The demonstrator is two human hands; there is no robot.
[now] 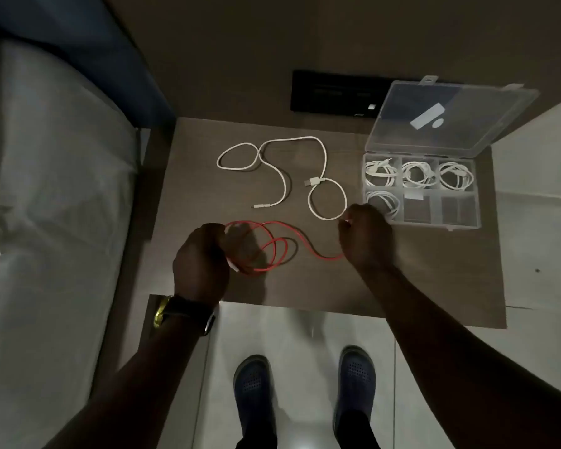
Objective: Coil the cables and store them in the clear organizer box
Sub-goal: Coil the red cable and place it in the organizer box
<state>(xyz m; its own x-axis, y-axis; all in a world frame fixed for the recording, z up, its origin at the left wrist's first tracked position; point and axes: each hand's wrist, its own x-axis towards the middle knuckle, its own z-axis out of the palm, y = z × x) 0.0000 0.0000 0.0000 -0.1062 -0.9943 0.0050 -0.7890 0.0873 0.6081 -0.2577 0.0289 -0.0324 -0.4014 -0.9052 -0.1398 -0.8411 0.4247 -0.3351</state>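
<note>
Indoors, under dim light, a person stands at a small wooden table (402, 286) and winds a cable for storage. At the table's far right corner sits the clear organizer box (422, 191), lid propped open; its three back compartments and the front left one each hold a coiled white cable, while the other two front ones look empty. A loose white cable (285, 179) sprawls uncoiled across the middle of the table. Nearer the person, the red cable (274, 244) is partly gathered into loops. The left hand (201, 257), fingers closed around the loops, pins the coil together; the right hand (365, 236), fingers pinched on the free tail, holds it out to the side. Coiling the red cable appears to be the step under way. The next move likely calls for feeding the tail round into the coil, then setting the bundle into an empty front compartment.
</note>
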